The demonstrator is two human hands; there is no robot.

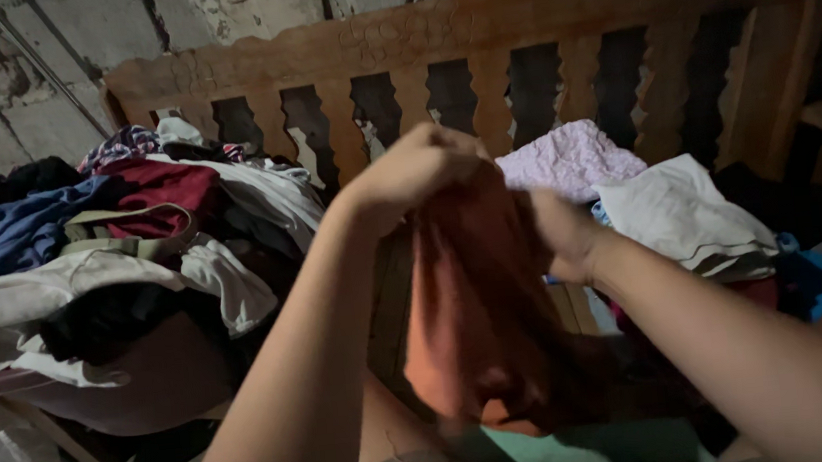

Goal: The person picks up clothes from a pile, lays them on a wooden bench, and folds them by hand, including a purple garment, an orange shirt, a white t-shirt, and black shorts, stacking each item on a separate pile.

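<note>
Rust-red garment (474,315) is held up in front of the wooden headboard (475,64), pinched at its top edge so that it hangs open. Left hand (415,170) and right hand (562,232) are closed on it. Left of the headboard, heaped clothes (121,249) are seen; below it, folded pieces (628,190).

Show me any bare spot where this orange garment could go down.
Little is bare. Both hands, left hand and right hand, hold the orange garment up. The heaped clothes pile crowds the left; folded pieces fill the right. Only wooden slats between them show.
</note>
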